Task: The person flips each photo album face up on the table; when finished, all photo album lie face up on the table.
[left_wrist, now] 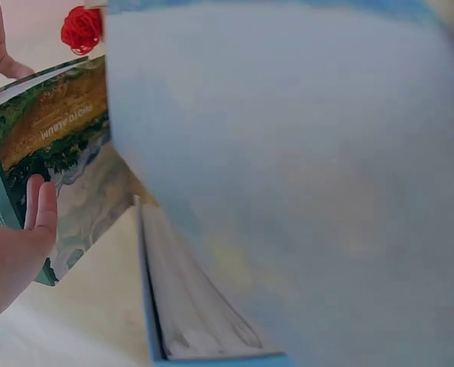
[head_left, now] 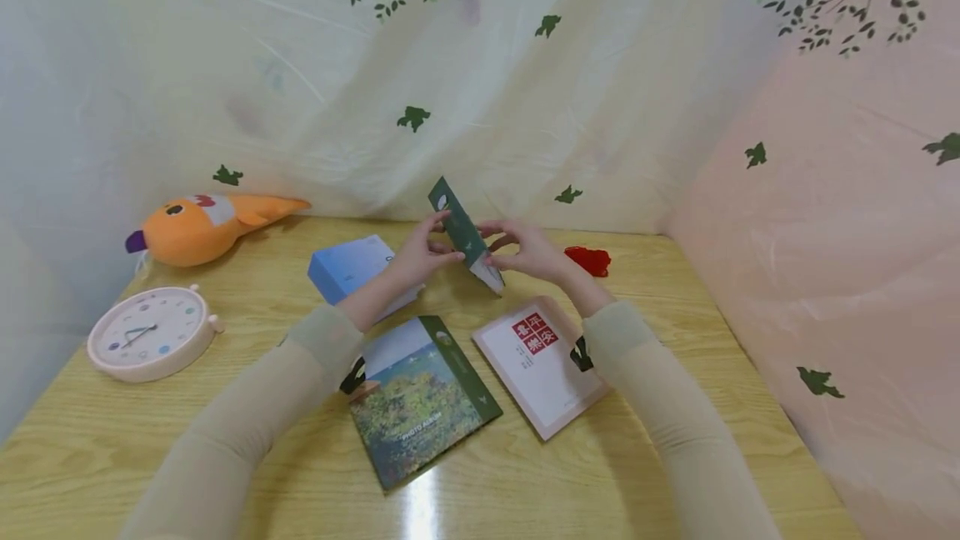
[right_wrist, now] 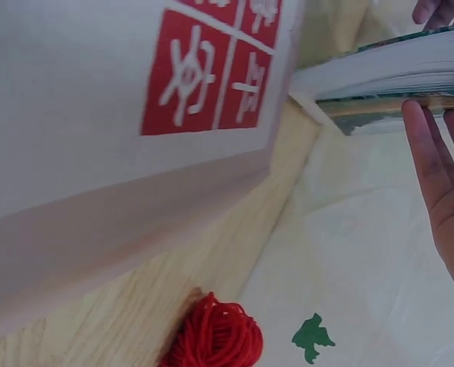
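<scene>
Currently my left hand (head_left: 420, 255) and right hand (head_left: 531, 248) both grip the green-spined album (head_left: 466, 234), toward the far side of the table (head_left: 315, 473): left thumb by the spine with fingers along one cover, right fingers on the opposite cover. It sits beyond the flat photo album (head_left: 412, 407) and the pale book (head_left: 536, 365), top tilted leftward — whether its lower corner touches down, I can't tell. I'd press evenly from both sides, since the pages could fan out — and square it slowly before shifting either grip.
</scene>
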Demonstrator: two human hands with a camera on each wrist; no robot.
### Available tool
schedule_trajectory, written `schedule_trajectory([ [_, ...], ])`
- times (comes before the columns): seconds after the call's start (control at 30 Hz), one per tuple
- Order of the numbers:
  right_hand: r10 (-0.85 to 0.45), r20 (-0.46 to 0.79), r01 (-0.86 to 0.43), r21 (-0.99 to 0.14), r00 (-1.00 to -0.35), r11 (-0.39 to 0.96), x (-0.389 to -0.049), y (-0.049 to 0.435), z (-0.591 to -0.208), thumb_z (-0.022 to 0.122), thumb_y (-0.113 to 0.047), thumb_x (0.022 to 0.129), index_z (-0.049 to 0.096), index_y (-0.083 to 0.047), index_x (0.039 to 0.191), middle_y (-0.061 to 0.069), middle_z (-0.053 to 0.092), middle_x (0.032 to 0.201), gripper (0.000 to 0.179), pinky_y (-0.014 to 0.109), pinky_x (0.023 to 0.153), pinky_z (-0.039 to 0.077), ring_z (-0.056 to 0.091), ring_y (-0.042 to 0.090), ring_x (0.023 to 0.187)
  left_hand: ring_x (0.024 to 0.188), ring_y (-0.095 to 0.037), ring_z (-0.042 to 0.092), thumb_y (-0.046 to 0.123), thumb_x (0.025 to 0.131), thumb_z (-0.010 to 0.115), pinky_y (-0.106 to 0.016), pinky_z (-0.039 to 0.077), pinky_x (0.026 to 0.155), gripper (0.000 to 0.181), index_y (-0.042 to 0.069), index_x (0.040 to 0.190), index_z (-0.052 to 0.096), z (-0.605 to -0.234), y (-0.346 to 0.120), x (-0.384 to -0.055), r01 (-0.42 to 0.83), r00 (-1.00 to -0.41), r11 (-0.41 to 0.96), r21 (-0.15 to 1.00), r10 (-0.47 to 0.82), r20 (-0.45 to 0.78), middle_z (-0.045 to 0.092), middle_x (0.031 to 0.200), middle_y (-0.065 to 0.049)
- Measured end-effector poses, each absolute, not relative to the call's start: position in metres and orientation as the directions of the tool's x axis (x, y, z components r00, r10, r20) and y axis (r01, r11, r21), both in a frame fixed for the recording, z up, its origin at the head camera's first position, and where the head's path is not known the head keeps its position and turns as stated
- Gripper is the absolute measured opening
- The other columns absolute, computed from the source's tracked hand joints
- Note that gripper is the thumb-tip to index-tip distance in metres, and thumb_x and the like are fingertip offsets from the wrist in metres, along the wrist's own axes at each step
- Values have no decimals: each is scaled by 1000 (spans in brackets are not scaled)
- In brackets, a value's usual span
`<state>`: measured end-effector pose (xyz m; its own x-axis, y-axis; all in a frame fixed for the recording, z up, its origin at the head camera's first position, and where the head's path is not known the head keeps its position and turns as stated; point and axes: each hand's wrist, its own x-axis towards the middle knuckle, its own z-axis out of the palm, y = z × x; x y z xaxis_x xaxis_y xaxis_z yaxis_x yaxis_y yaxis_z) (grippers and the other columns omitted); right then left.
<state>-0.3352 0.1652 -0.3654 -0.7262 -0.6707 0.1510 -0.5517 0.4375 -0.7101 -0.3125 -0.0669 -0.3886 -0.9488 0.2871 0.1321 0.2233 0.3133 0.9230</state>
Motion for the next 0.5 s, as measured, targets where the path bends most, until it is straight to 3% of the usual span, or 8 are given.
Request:
schedule_trajectory([
  [0.2, -686, 86, -539, -691, -723, 481, -341, 165, -380, 70, -17, 86, 50, -11, 135, 11, 54, 133, 54, 47, 96, 47, 56, 31, 114, 98, -33, 62, 14, 80, 76, -38, 54, 81, 87, 6, 149, 23, -406, -73, -319, 278, -938, 429, 859, 313, 148, 43, 133, -24],
  [0.5, -692, -89, -515, -601, -717, 611, -338, 160, -392, 69, -20, 87, 47, -8, 138, 10, 54, 134, 56, 47, 98, 45, 56, 31, 115, 116, -38, 53, 15, 81, 75, -46, 45, 98, 92, 13, 152, 16, -409, -69, -316, 342, -884, 457, 821, 451, 118, 43, 135, -27],
])
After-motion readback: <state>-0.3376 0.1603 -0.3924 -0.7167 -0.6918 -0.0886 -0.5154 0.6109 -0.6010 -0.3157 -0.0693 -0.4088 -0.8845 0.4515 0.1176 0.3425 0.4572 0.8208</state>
